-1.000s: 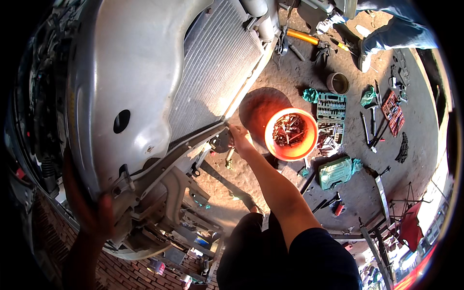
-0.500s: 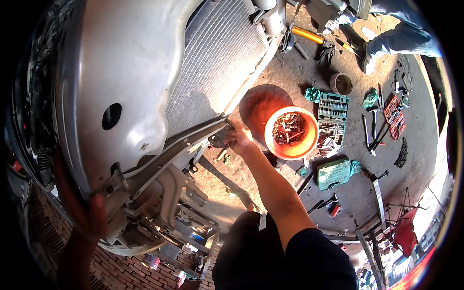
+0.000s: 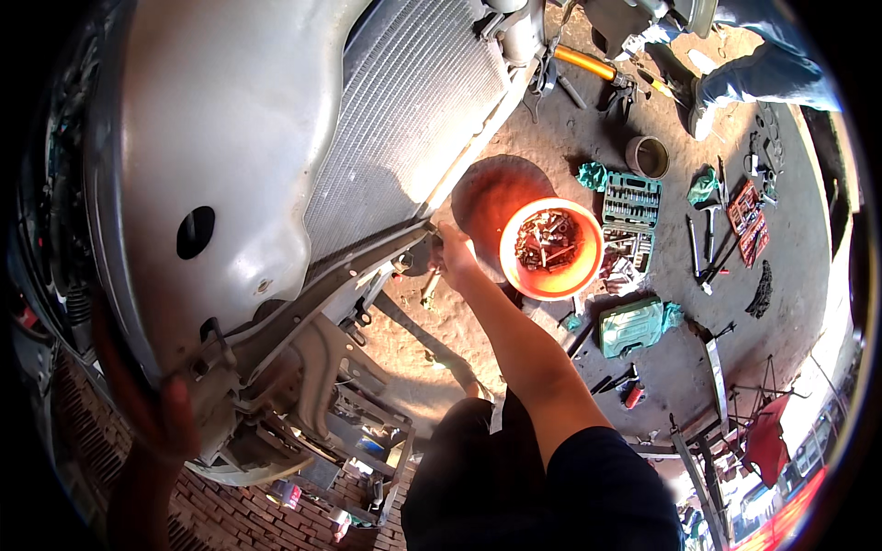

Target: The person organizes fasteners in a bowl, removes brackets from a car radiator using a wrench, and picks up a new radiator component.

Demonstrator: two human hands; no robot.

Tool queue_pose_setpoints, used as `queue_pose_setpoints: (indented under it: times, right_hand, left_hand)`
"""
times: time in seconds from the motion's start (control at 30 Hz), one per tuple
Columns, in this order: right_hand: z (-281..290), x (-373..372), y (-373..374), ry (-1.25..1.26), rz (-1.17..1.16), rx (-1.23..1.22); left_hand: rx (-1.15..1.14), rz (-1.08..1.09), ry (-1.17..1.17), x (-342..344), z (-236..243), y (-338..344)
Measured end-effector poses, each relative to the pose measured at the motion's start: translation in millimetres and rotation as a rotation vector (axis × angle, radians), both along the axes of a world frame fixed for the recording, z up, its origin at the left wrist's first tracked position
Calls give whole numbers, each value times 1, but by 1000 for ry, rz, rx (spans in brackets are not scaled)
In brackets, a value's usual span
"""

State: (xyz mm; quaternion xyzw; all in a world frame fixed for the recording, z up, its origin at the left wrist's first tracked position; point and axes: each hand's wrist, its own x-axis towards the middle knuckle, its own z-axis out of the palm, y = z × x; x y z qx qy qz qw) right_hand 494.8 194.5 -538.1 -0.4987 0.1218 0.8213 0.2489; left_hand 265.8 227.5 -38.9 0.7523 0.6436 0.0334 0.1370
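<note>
Grey metal rail [image 3: 317, 296]: far end against right fingers [image 3: 439, 258].

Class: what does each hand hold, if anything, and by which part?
Right hand: the grey metal rail, by its far end. Left hand: at the silver panel's edge; too dark to tell if gripping.

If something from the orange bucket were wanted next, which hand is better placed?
Probably the right hand: it is at the upper end of the metal bar, not far left of the bucket in the picture. The left hand is farther off, low by the edge of the silver panel.
</note>
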Motion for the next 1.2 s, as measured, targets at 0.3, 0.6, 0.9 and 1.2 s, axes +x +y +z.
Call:
queue_pose_setpoints:
  times: [0.3,0.6,0.9,1.2]
  right_hand:
    - [-3,-7,-3,-863,293,831]
    - [0,3,-1,-1201,454,1222]
    - [-3,-15,-6,-409,193,341]
    - [-3,4,10,241,-38,-169]
  left_hand:
    - [-17,-13,48,6,5,2]
    - [-35,134,4,-15,3,-16]
    - [-46,59,60,-18,14,-19]
    - [-54,84,115,-22,20,-25]
